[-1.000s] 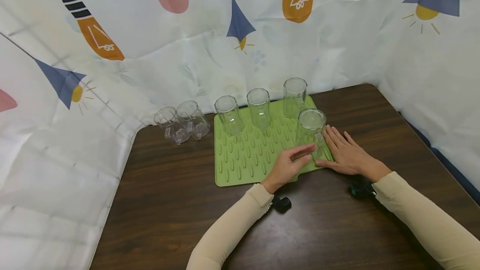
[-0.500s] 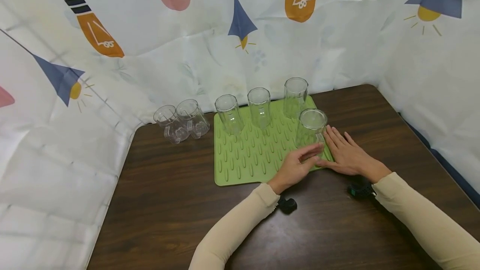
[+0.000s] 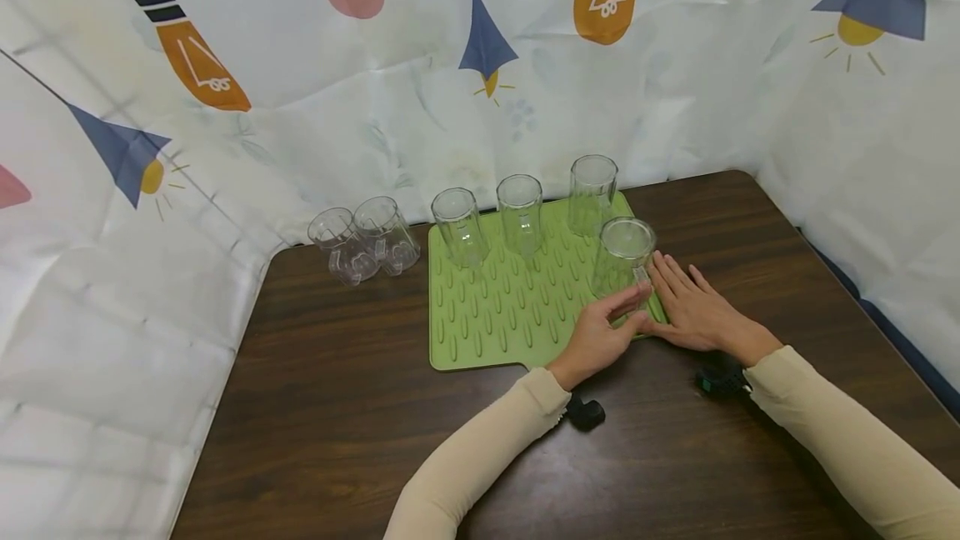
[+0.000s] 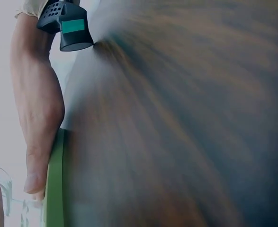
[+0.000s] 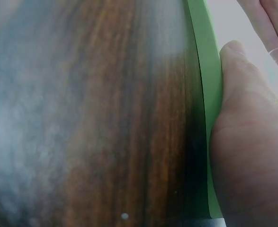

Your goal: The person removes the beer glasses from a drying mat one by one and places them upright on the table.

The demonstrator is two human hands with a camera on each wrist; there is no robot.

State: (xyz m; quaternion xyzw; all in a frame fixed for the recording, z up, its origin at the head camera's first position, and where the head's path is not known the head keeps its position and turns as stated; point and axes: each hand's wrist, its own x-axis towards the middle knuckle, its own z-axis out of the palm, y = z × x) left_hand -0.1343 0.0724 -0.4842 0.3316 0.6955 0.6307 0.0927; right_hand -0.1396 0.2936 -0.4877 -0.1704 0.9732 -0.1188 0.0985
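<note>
A clear glass mug (image 3: pixel 617 265) stands base up at the right front of a green ridged mat (image 3: pixel 480 319). My left hand (image 3: pixel 600 340) is at its handle, thumb on the near side and fingers curved round it. In the left wrist view part of the handle (image 4: pixel 7 191) shows beside a fingertip. My right hand (image 3: pixel 693 307) lies flat with fingers extended, across the mat's right edge and close beside the mug. Its thumb rests on the mat's front corner, seen also in the right wrist view.
Along the mat's back stand three more glass mugs (image 3: pixel 461 227). Two others (image 3: pixel 388 240) stand close together on the dark wood table (image 3: pixel 322 407), left of the mat. A white patterned cloth (image 3: pixel 360 123) hangs behind and at both sides.
My left hand has moved right and slightly up to the mug's handle, its fingers closing round it. The right hand and all the mugs have stayed put.
</note>
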